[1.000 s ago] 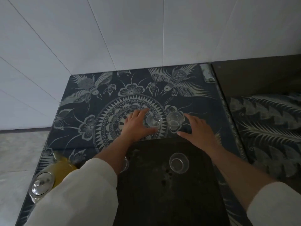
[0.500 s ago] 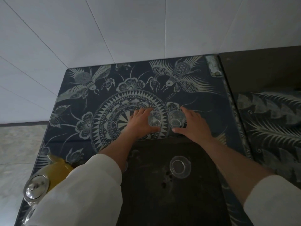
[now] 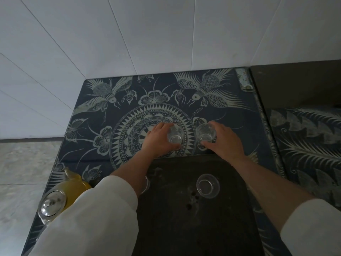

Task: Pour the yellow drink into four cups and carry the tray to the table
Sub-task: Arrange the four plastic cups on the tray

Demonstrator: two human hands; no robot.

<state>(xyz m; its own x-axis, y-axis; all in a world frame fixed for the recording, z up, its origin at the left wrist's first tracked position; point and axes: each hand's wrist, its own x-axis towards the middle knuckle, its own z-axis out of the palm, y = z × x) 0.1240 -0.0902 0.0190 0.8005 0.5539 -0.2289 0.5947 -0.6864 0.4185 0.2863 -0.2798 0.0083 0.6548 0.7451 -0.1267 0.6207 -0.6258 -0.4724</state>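
My left hand (image 3: 159,140) grips a small clear glass cup (image 3: 175,135) on the patterned blue cloth, just beyond the far edge of the dark tray (image 3: 193,218). My right hand (image 3: 224,143) grips a second clear cup (image 3: 205,133) beside it. A third empty cup (image 3: 208,185) stands on the tray. Part of another cup (image 3: 145,184) shows under my left forearm at the tray's left side. A glass teapot (image 3: 64,193) with yellow drink and a shiny lid sits at the near left, partly hidden by my left sleeve.
The blue cloth (image 3: 110,111) with bird and mandala patterns covers a counter set in a corner of white tiled wall. A dark surface (image 3: 295,85) and another patterned cloth (image 3: 310,145) lie to the right. Pale floor shows at the left.
Both hands have closed round the two cups on the cloth; the right hand moved left onto its cup. The view shifted slightly.
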